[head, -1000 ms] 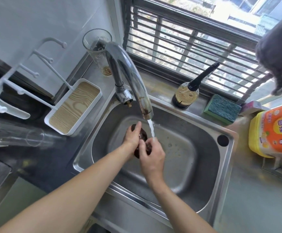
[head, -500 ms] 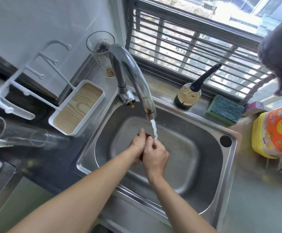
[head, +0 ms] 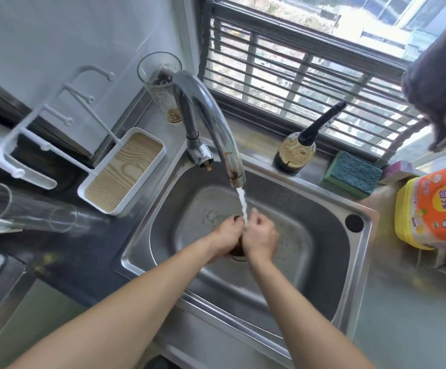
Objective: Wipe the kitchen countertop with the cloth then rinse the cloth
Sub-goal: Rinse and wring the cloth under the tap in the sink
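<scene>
A small dark brown cloth is bunched between both hands over the middle of the steel sink. My left hand and my right hand grip it close together, so only slivers of it show. The chrome tap arches over the basin. Its stream of water falls onto my fingers and the cloth.
Behind the sink stand a soap bottle and a green sponge. A yellow-orange detergent jug sits at the right. A white rack with a wooden tray and glasses are at the left. A grey cloth hangs top right.
My hands have closed together round the cloth, which showed more a second ago. Water keeps running over them.
</scene>
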A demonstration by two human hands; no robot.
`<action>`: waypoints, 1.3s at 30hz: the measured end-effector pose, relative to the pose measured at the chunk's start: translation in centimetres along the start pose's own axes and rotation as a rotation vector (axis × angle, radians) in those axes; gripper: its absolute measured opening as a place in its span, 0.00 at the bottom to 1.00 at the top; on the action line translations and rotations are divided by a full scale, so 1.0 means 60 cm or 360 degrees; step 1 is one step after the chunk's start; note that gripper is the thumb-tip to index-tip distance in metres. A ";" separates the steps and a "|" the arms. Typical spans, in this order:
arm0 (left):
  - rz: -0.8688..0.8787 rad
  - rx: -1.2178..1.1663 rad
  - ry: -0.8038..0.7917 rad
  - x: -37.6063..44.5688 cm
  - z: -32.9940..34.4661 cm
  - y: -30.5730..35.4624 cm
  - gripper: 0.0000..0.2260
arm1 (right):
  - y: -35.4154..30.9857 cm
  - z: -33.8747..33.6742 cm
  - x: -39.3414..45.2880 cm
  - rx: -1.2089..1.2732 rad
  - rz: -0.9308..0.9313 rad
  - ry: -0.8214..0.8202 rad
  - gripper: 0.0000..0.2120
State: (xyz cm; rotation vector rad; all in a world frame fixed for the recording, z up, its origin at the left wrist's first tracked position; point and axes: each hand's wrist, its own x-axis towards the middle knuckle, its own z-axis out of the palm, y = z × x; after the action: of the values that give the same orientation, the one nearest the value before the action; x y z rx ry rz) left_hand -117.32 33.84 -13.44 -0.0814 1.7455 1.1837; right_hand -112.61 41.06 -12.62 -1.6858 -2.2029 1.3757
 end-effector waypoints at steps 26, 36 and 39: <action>-0.0161 -0.0222 0.0221 -0.003 0.002 0.010 0.23 | -0.003 -0.003 -0.047 0.0190 -0.0115 -0.0005 0.15; -0.0423 -0.0326 -0.0116 -0.025 -0.028 -0.022 0.12 | 0.020 -0.005 0.038 0.0108 -0.0018 -0.0115 0.12; -0.0381 -0.0244 -0.0028 -0.026 -0.024 -0.022 0.17 | 0.034 -0.011 0.045 0.0508 0.0322 -0.0151 0.17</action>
State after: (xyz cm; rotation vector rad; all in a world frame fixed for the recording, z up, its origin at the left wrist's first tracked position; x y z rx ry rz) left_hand -116.81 31.40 -13.11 -0.3609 1.5783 1.1348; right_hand -111.82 43.62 -14.79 -1.7904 -1.7684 1.7771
